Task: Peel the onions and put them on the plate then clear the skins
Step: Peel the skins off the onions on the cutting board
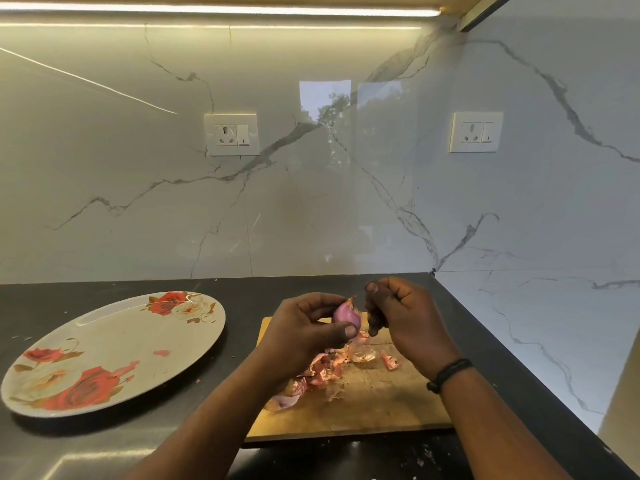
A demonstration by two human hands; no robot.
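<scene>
Above the wooden cutting board [381,403], a small purple onion [346,315] is held in the left hand [304,330]. The fingers are curled behind the bulb and the thumb [348,330] is pressed against its lower front, so the onion is pinched at the hand's fingertip end, toward the right hand. A flap of dry skin [354,302] stands up from the top of the bulb, on the side facing the right hand [401,320]. That hand is held just beside the onion with its fingers curled inward; the flap lies right at those fingers, but whether it is actually pinched between them cannot be told. A dark band [450,374] is worn on the right wrist.

Directly below both hands, a loose heap of pink and papery onion skins [332,367] is spread over the middle of the board, with one separate scrap [390,361] lying beneath the right hand. A larger purple piece [282,400] lies at the board's left edge, partly hidden under the left forearm.

Well to the left of the left hand, a flowered plate [114,344] rests on the dark counter [86,445]; no onion is seen on it, only a small pink scrap [161,352]. Behind the hands, two sockets [231,134] are set in the marble wall [311,202].
</scene>
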